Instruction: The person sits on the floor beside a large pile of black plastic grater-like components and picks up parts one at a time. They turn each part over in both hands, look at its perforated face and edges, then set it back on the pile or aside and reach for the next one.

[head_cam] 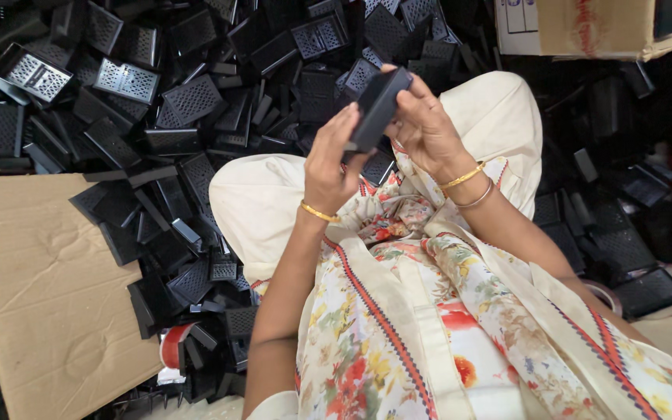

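Both hands grip one black plastic part (377, 107) between them: left hand (330, 159) at its lower end, right hand (423, 128) at the upper (above the knees).

Matt black plastic rectangular casing (377, 107) up front, smooth-faced; beside it, a heap of perforated black plastic grille panels (188, 101), some faintly glossy. Left of that heap, creased brown cardboard sheet (40, 288), rough and dull. Below the casing, soft floral printed cloth (398, 311).
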